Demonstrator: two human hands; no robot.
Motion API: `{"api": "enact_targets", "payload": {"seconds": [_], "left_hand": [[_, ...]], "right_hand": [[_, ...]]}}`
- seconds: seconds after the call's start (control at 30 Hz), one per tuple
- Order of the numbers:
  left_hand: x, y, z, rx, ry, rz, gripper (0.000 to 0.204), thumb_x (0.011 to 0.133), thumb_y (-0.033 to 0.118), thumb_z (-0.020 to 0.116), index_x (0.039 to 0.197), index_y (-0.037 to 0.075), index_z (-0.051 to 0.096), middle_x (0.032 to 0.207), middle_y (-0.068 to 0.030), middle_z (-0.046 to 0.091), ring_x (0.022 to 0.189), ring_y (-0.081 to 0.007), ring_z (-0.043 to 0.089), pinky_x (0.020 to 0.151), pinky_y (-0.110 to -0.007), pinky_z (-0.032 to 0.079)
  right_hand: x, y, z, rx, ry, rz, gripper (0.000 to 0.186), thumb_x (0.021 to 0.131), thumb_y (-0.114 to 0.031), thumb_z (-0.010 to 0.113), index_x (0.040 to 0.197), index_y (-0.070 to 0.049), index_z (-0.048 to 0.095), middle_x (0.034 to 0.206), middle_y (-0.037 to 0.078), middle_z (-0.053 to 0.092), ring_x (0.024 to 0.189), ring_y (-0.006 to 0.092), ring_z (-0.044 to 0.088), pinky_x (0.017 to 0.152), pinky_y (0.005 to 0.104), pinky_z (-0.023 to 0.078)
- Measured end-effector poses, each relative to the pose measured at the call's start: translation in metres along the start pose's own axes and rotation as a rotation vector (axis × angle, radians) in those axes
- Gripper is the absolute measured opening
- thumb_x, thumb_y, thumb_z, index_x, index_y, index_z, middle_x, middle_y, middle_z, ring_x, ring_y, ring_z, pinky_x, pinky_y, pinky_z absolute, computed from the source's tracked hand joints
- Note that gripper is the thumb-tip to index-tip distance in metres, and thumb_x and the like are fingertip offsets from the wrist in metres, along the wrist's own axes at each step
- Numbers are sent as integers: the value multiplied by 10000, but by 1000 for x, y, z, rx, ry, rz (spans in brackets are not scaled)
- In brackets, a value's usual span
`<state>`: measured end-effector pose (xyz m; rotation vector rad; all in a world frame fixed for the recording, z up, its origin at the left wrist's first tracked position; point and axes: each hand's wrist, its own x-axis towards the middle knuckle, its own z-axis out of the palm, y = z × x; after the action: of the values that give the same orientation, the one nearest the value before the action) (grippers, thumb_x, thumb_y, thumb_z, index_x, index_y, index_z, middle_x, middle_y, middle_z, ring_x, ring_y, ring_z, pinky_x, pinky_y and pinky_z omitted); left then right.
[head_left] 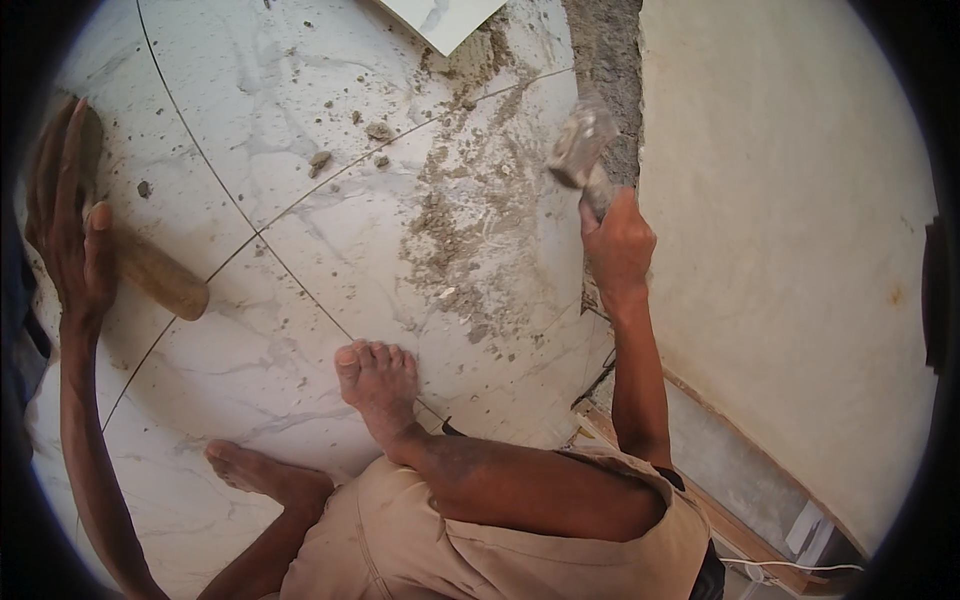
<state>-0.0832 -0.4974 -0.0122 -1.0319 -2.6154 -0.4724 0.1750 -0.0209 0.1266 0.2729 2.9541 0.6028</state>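
Observation:
My right hand (622,245) is closed round the short grip of a hammer (582,143). Its head is a little blurred and covered in grey mortar. The hammer is over the edge of the tiled floor, beside a rough strip of bare mortar (612,60) along the wall. At the far left, my left hand (75,225) has its fingers stretched out. It lies against a tool with a thick wooden handle (165,275); the hand covers most of the tool's other end, so its kind cannot be told.
White marbled floor tiles (290,230) with dark joints carry mortar smears (465,235) and loose lumps (319,162). A tile corner (440,25) juts in at the top. The pale wall (780,230) stands at right. My bare foot (380,385) rests on the tiles. A white cable (800,567) runs at lower right.

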Motion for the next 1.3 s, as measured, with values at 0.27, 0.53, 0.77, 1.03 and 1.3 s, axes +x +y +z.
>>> {"api": "enact_targets", "payload": {"seconds": [0.27, 0.53, 0.77, 1.03, 1.3], "left_hand": [[6, 0, 6, 27, 29, 52, 775, 917, 713, 254, 1463, 199, 450, 1491, -96, 452, 1410, -314, 367, 1161, -537, 271], [3, 5, 2, 33, 48, 9, 769, 920, 710, 253, 1462, 202, 452, 1496, -95, 447, 1411, -314, 365, 1157, -547, 272], [0, -4, 3, 47, 14, 55, 782, 912, 724, 254, 1472, 210, 435, 1504, -92, 435, 1410, -318, 365, 1156, -544, 278], [1, -1, 3, 28, 9, 28, 792, 903, 738, 259, 1472, 216, 435, 1501, -91, 437, 1416, -310, 358, 1152, -544, 288], [2, 2, 6, 35, 18, 16, 788, 912, 729, 241, 1466, 206, 443, 1510, -100, 423, 1420, -318, 349, 1153, -551, 279]], "right_hand": [[4, 18, 21, -106, -68, 147, 366, 852, -322, 717, 924, -38, 497, 749, 167, 628, 631, 364, 658, 511, 435, 536], [13, 38, 27, -216, -188, 249, 421, 859, -378, 707, 923, -32, 477, 751, 200, 652, 656, 378, 674, 511, 459, 537], [-15, 14, 10, -5, -105, 108, 401, 864, -346, 707, 943, -16, 492, 750, 215, 650, 656, 406, 661, 537, 478, 538], [-18, 4, 6, 58, 2, 93, 386, 843, -309, 731, 948, -7, 514, 717, 212, 641, 639, 384, 661, 521, 457, 536], [-19, 24, 20, -23, -101, 244, 394, 833, -311, 737, 922, -7, 502, 717, 207, 642, 661, 385, 665, 497, 462, 512]]}}
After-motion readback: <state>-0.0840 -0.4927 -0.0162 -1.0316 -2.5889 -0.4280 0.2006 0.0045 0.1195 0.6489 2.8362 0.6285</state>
